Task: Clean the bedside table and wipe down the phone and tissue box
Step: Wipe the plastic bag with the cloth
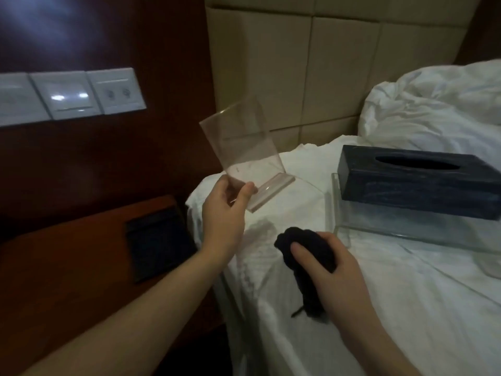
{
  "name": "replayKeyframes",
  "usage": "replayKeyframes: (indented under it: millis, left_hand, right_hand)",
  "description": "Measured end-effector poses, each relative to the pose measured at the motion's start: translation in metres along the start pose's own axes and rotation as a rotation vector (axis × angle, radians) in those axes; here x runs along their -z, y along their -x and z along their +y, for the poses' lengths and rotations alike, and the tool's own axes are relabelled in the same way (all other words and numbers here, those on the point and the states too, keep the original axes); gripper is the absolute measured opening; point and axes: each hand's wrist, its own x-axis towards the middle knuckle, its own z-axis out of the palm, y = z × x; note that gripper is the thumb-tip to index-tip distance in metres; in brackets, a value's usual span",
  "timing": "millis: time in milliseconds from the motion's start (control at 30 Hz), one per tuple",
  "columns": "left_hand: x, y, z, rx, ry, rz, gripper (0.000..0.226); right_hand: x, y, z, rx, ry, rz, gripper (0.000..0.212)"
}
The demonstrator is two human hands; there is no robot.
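Observation:
My left hand [225, 210] holds a clear acrylic sign stand [241, 147] by its lower edge, tilted, above the corner of the white bed sheet. My right hand [330, 264] is closed around a bunched dark cloth [303, 248] that hangs down over the sheet. A dark blue tissue box [406, 185] rests on a clear glass sheet [352, 232] on the bed at the right. The reddish wooden bedside table [67, 267] is at the lower left. No phone is visible.
A flat dark pad [160, 245] lies on the bedside table near the bed. White wall switches and sockets [70, 95] are mounted on the dark wooden wall. A beige padded headboard [325, 63] and rumpled white bedding [433, 109] stand behind.

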Motion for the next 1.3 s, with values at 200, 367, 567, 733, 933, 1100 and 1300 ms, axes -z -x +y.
replayKeyframes:
  millis: [200, 367, 567, 733, 933, 1100, 1300]
  left_hand:
    - [0.114, 0.098, 0.047, 0.045, -0.016, -0.051, 0.008]
    - [0.208, 0.148, 0.051, 0.175, 0.089, 0.074, 0.014]
    - [0.313, 0.173, 0.038, 0.293, 0.123, 0.204, 0.022]
    - [0.367, 0.187, 0.019, 0.307, 0.040, 0.238, 0.021]
    - [0.378, 0.193, 0.000, 0.388, 0.164, 0.307, 0.022]
    - [0.369, 0.187, -0.007, 0.465, 0.187, 0.278, 0.022]
    - [0.359, 0.185, -0.006, 0.610, 0.425, 0.351, 0.029]
  right_hand:
    - [-0.041, 0.051, -0.045, 0.126, -0.047, -0.177, 0.016]
    - [-0.116, 0.090, -0.062, 0.178, -0.063, -0.347, 0.025]
    - [-0.220, 0.128, -0.075, 0.156, -0.187, -0.412, 0.029]
    - [-0.265, 0.155, -0.066, 0.196, -0.092, -0.588, 0.025]
    - [-0.265, 0.157, -0.069, 0.105, -0.200, -0.421, 0.019]
    - [-0.278, 0.157, -0.062, 0.269, 0.041, -0.522, 0.029]
    - [-0.286, 0.152, -0.044, 0.393, 0.171, -0.632, 0.032]
